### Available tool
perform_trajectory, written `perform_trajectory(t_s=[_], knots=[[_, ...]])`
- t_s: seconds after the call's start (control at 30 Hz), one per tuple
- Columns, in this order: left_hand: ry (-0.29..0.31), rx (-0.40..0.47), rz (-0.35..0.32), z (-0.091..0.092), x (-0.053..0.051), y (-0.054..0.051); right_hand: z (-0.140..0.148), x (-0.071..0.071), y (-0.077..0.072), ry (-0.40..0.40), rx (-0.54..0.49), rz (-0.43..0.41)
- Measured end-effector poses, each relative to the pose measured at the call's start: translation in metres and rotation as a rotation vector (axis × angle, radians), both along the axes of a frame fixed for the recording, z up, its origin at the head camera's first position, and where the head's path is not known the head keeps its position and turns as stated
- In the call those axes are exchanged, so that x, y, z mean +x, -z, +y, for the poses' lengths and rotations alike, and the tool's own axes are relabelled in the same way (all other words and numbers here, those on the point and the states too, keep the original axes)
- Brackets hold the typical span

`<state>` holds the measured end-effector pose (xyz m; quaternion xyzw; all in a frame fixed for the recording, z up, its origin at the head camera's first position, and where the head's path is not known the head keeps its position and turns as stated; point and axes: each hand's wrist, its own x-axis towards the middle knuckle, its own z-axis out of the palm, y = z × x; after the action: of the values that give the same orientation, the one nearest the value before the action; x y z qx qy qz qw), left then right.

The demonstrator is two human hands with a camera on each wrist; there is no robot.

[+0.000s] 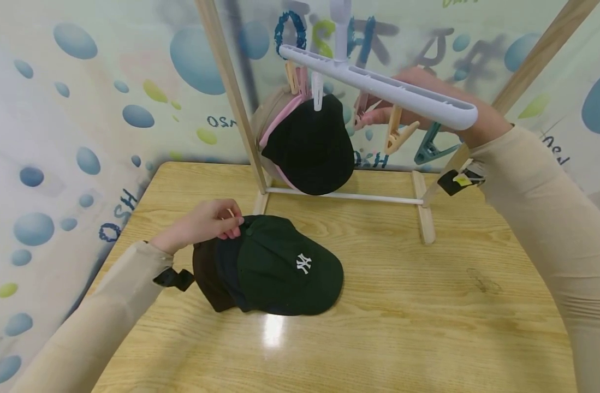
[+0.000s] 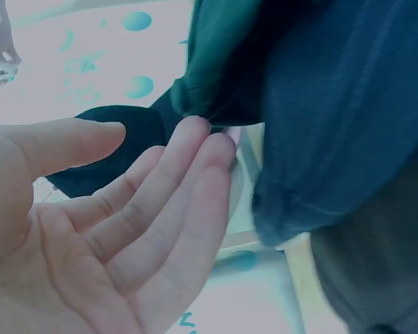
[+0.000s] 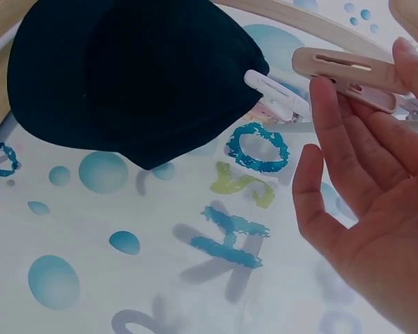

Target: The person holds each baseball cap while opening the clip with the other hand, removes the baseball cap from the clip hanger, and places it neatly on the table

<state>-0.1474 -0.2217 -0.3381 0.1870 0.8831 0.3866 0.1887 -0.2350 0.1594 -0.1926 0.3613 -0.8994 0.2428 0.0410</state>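
Note:
At the table's left, my left hand (image 1: pixel 208 221) touches the back edge of a dark green baseball cap (image 1: pixel 275 267) with white letters. In the left wrist view its fingers are nearly straight, the thumb apart from them. A navy cap (image 1: pixel 227 267) and a dark brown cap (image 1: pixel 207 273) lie under the green one. My right hand (image 3: pixel 383 188), partly hidden behind the white hanger (image 1: pixel 393 90), pinches a pinkish clothespin (image 3: pixel 345 62) between thumb and fingers. Beside it a black cap (image 1: pixel 314 147) hangs from a white clothespin (image 1: pixel 318 93), with pink and beige caps behind.
A wooden rack (image 1: pixel 226 82) with a white lower bar (image 1: pixel 358 197) stands at the table's back. Orange (image 1: pixel 395 134) and teal (image 1: pixel 432 147) clothespins hang at the hanger's right. Behind is a patterned backdrop (image 1: pixel 98 60). Bare wood (image 1: pixel 427 316) shows at front right.

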Motion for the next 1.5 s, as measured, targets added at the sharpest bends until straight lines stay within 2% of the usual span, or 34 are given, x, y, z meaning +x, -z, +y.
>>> perform_trajectory(t_s=[0.13,0.33,0.5,0.7,0.83,0.97,1.13,1.27,1.37,1.4,1.5], knots=[[-0.006,-0.011,0.069,0.007,-0.010,-0.006,-0.002,0.004,0.001,-0.165,-0.024,0.019],[0.004,-0.075,0.219,0.020,-0.026,-0.011,-0.001,0.003,0.002,-0.242,-0.079,0.032],[0.015,-0.111,0.338,0.029,-0.039,-0.015,0.000,0.001,0.004,-0.222,-0.106,-0.021],[-0.004,-0.117,0.387,0.036,-0.053,-0.020,0.000,0.003,0.005,-0.162,-0.098,-0.028],[-0.023,-0.165,0.450,0.040,-0.063,-0.023,0.001,0.009,0.005,-0.137,-0.175,-0.132],[-0.049,-0.196,0.505,0.046,-0.071,-0.029,0.003,0.012,0.006,-0.143,-0.212,-0.182],[-0.088,-0.232,0.540,0.056,-0.080,-0.036,0.008,0.009,0.007,-0.172,-0.235,-0.228],[-0.103,-0.231,0.536,0.063,-0.088,-0.040,0.005,-0.007,0.023,-0.354,-0.519,-0.337],[-0.109,-0.228,0.518,0.069,-0.093,-0.043,0.004,-0.014,0.032,-0.394,-0.633,-0.387],[-0.110,-0.226,0.512,0.071,-0.095,-0.044,0.005,-0.013,0.031,-0.364,-0.603,-0.398],[-0.099,-0.218,0.516,0.077,-0.101,-0.047,0.009,-0.010,0.027,-0.283,-0.470,-0.357]])
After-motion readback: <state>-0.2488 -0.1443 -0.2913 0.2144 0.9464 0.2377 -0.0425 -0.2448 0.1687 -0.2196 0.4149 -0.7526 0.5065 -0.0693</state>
